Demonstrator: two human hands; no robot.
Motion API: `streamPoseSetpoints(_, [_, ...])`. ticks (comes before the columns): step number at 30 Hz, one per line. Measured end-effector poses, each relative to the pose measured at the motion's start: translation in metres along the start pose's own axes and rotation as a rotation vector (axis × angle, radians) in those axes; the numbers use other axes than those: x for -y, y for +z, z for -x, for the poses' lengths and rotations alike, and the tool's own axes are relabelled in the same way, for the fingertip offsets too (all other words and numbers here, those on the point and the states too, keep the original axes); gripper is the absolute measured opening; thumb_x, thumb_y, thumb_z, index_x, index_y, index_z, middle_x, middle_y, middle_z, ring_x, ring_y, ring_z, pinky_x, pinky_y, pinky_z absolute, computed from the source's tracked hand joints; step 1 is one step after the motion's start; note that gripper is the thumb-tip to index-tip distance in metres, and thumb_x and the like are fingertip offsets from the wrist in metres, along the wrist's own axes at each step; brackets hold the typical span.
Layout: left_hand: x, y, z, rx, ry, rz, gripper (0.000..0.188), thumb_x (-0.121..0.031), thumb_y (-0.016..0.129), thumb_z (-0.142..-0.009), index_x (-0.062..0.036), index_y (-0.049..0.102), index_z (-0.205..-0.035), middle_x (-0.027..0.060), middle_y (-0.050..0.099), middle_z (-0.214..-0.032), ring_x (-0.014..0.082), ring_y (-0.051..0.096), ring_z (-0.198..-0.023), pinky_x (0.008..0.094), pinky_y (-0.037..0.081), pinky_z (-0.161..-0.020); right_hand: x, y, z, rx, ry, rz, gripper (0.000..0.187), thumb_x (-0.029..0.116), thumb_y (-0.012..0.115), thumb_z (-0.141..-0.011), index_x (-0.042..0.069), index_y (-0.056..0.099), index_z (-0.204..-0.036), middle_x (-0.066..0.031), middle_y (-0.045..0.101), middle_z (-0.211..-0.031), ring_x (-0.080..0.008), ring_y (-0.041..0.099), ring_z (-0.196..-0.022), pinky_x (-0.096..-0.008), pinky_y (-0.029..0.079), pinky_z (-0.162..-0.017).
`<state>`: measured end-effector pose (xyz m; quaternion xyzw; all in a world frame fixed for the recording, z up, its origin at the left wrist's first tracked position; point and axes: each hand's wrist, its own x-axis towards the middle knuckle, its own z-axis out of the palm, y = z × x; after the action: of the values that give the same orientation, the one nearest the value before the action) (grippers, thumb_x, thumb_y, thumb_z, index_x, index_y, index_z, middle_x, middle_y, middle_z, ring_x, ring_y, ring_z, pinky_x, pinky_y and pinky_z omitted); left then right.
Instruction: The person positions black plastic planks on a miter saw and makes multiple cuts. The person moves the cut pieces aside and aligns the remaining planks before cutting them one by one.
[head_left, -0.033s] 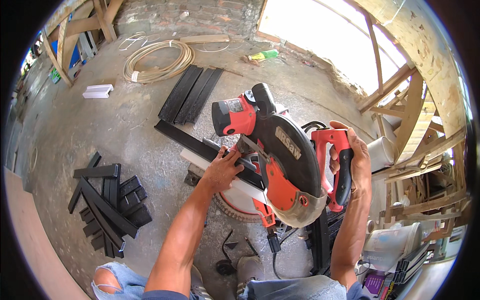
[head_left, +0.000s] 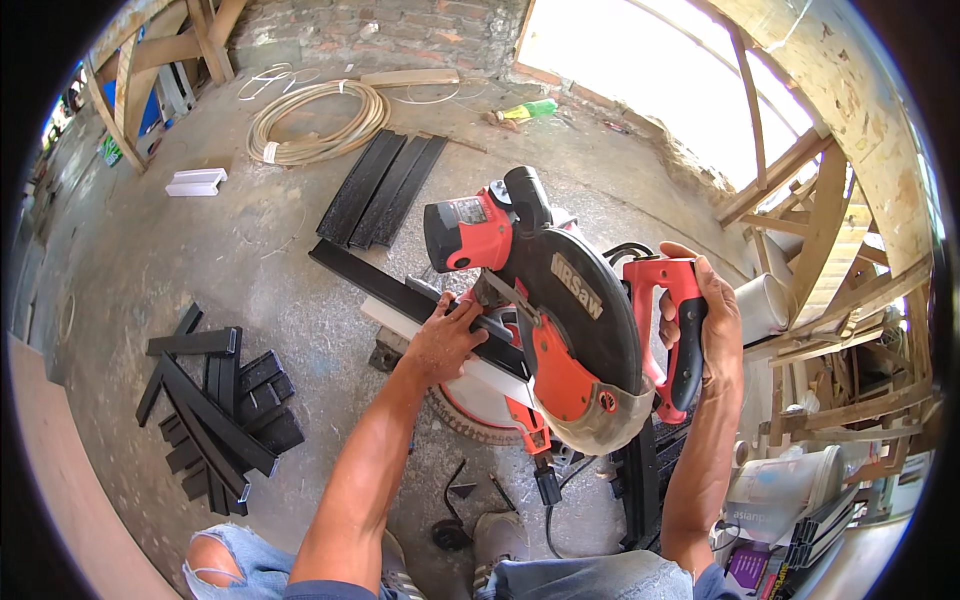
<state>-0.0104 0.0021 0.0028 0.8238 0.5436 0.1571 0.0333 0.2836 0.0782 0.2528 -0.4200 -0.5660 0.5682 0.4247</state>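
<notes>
twice gripping: long black bar (head_left: 372, 283) with left hand (head_left: 445, 347) by left edge of round base (head_left: 482, 404), red-and-black handle (head_left: 686, 358) with right hand (head_left: 718, 322).

A brick wall (head_left: 400, 45) rises beyond the left hand (head_left: 445, 345), a stained concrete floor (head_left: 250, 250) spreads beneath it, and a bright opening (head_left: 650, 60) glares beyond the right hand (head_left: 718, 320).

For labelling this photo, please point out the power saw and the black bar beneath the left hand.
Power saw (head_left: 602, 335): head view, on black blade guard.
Black bar (head_left: 370, 278): head view, bare far length.
</notes>
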Motion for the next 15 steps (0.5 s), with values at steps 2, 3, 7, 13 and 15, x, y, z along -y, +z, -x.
streamPoseSetpoints(2, [-0.0019,-0.0007,-0.0029,0.003,0.003,0.008,0.045,-0.02,0.084,-0.07,-0.0126,0.072,-0.112,0.0176,0.049,-0.142,0.0338,0.041,-0.144,0.0598,0.023,-0.123,0.001,-0.0016,0.0004,0.006,-0.008,0.014,0.06,0.047,0.054,-0.107,-0.005,0.058,-0.137,-0.0041,0.061,-0.065,-0.0091,0.053,-0.044,-0.0232,0.045,-0.041])
streamPoseSetpoints(3, [-0.003,-0.0012,-0.0042,0.01,0.002,0.004,0.045,-0.02,0.084,-0.07,-0.0126,0.071,-0.112,0.0177,0.049,-0.142,0.0339,0.041,-0.144,0.0599,0.023,-0.123,0.0013,-0.0024,0.0006,0.005,-0.007,0.017,0.06,0.047,0.054,-0.107,-0.005,0.058,-0.137,-0.0041,0.061,-0.065,-0.0091,0.053,-0.044,-0.0232,0.045,-0.041])
streamPoseSetpoints(7, [-0.0037,-0.0035,-0.0026,0.013,0.006,-0.056,0.045,-0.024,0.087,-0.072,-0.014,0.071,-0.114,0.0152,0.048,-0.139,0.0324,0.042,-0.143,0.0602,0.025,-0.123,-0.0003,-0.0018,0.0005,0.006,-0.011,0.01,0.06,0.047,0.053,-0.107,-0.005,0.057,-0.137,-0.0042,0.061,-0.065,-0.0092,0.053,-0.044,-0.0233,0.045,-0.041])
streamPoseSetpoints(13, [-0.0039,-0.007,-0.0033,0.031,-0.006,-0.017,0.045,-0.019,0.084,-0.07,-0.0124,0.072,-0.113,0.0169,0.05,-0.141,0.034,0.041,-0.144,0.0601,0.025,-0.123,0.0001,-0.0045,0.0024,0.021,-0.002,0.014,0.056,0.047,0.052,-0.108,-0.001,0.06,-0.135,-0.0043,0.062,-0.069,-0.0092,0.054,-0.048,-0.0232,0.045,-0.043])
streamPoseSetpoints(15, [-0.0031,-0.0058,-0.0028,0.031,-0.01,-0.015,0.044,-0.019,0.083,-0.071,-0.0122,0.072,-0.113,0.0168,0.05,-0.141,0.0338,0.041,-0.144,0.0603,0.025,-0.123,-0.0012,-0.005,0.0025,0.019,-0.001,0.011,0.056,0.047,0.052,-0.108,0.0,0.06,-0.136,-0.0043,0.062,-0.069,-0.0092,0.054,-0.048,-0.0231,0.046,-0.043])
